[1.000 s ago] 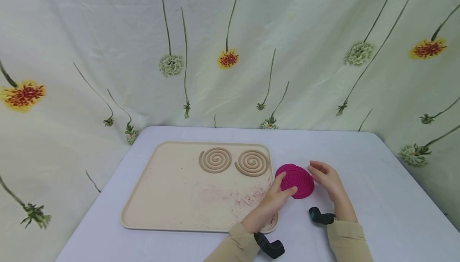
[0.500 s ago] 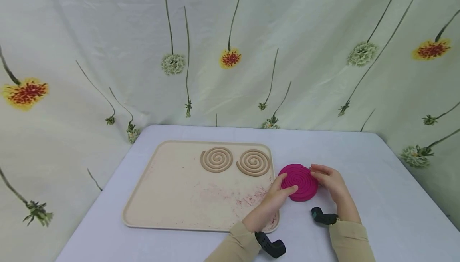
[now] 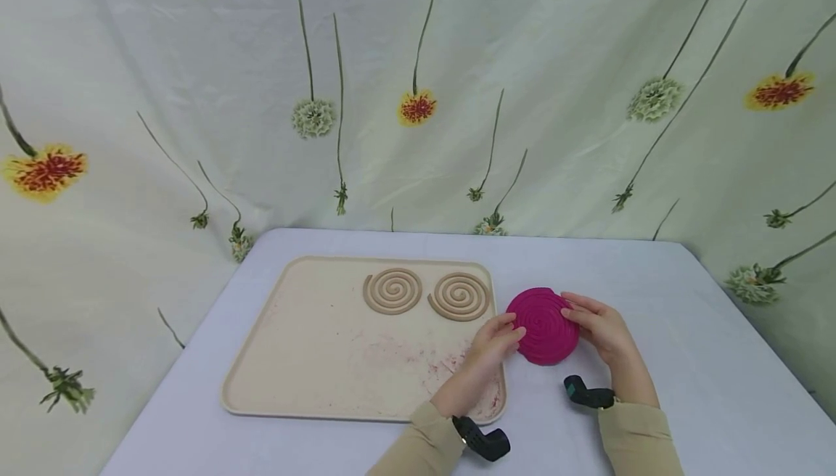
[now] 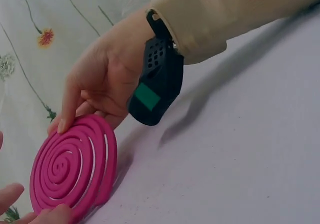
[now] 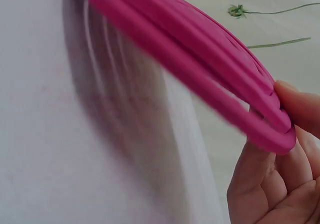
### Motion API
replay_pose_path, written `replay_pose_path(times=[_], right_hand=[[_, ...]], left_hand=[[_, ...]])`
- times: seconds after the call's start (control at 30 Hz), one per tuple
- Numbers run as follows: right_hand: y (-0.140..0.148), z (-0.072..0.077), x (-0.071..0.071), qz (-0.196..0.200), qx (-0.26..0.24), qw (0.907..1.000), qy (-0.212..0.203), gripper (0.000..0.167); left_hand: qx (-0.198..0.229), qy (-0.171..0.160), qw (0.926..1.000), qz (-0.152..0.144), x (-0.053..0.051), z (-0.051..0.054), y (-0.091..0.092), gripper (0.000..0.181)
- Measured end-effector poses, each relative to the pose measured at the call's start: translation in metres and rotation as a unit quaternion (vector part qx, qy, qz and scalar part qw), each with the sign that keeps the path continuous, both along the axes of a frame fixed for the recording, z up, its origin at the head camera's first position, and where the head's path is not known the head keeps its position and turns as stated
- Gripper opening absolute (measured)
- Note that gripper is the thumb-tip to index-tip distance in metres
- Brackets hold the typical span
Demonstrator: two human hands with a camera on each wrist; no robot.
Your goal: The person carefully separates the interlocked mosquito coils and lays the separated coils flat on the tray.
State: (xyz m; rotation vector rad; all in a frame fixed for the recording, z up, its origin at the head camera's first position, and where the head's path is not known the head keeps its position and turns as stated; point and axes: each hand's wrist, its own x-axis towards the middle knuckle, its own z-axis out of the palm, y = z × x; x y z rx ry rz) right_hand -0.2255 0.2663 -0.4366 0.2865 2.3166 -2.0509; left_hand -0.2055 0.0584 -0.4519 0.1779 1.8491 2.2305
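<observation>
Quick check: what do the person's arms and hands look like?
The left sleeve and right sleeve are beige. The left wrist device and right wrist device are black and angled; the latter has a green rectangular patch and small round holes. The left hand and right hand are gloveless.

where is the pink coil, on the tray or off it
Off: in the head view, the right hand pinches the pink coil to the right of the tray.

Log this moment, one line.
left fingers: touching magenta spiral, left edge | right fingers: pinching its right edge | magenta spiral: tilted | tray: two beige spirals, far side
</observation>
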Motion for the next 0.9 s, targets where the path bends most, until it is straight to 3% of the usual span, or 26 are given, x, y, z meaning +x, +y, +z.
replay_pose_path(times=[0.1, 0.27, 0.43, 0.57, 0.73, 0.9], right_hand=[[0.001, 0.004, 0.001, 0.000, -0.033, 0.9994, 0.013, 0.051], [0.001, 0.013, 0.003, 0.009, -0.114, 0.9931, 0.028, 0.039], [-0.009, 0.024, 0.004, 0.007, -0.167, 0.9852, 0.036, 0.040], [-0.025, 0.033, 0.004, 0.010, -0.178, 0.9819, 0.062, 0.044], [-0.048, 0.044, 0.007, 0.033, -0.182, 0.9781, 0.095, 0.032], [-0.066, 0.059, 0.014, 0.056, -0.121, 0.9825, 0.130, 0.045]], left_hand=[[0.024, 0.007, 0.9997, 0.007, -0.003, 0.000, -0.006, 0.038], [-0.006, 0.040, 0.9989, 0.024, -0.009, 0.004, -0.017, 0.031], [0.008, 0.058, 0.9983, -0.008, -0.015, 0.010, -0.030, 0.031], [0.019, 0.074, 0.9967, -0.027, -0.018, 0.021, -0.043, 0.030], [0.022, 0.105, 0.9941, -0.017, -0.022, 0.039, -0.065, 0.027], [0.050, 0.142, 0.9885, -0.011, -0.021, 0.055, -0.087, 0.027]])
